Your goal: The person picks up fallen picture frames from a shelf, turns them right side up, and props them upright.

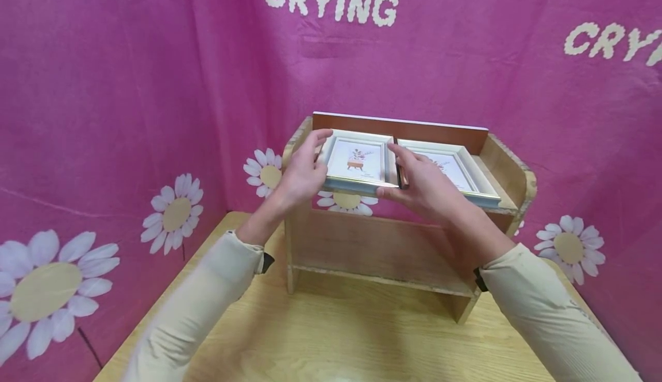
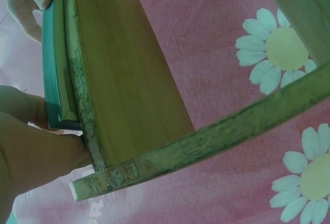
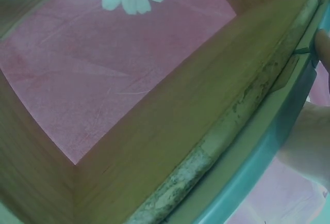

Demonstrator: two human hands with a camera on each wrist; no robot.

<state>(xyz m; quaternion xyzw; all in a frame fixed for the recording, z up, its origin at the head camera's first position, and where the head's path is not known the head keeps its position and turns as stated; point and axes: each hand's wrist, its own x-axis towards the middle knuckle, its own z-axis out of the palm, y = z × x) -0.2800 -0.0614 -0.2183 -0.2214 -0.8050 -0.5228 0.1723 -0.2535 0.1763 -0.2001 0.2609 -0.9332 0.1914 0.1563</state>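
Two pale picture frames lie face up, side by side, on the top board of a small wooden shelf (image 1: 468,293). My left hand (image 1: 302,172) grips the left picture frame (image 1: 357,161) along its left side, fingers at the far corner, thumb lower down. On its right side my right hand (image 1: 426,184) holds the same frame, thumb at the near corner and index finger on the top edge. Behind that hand, partly hidden, is the right picture frame (image 1: 457,169). The left wrist view shows a picture frame's side (image 2: 50,69) close along the board's edge.
The shelf has a raised back panel (image 1: 398,126) and side walls standing higher than the board (image 1: 509,166). It stands on a light wooden table (image 1: 331,336). A pink cloth (image 1: 414,66) with daisies and white lettering hangs behind and at both sides.
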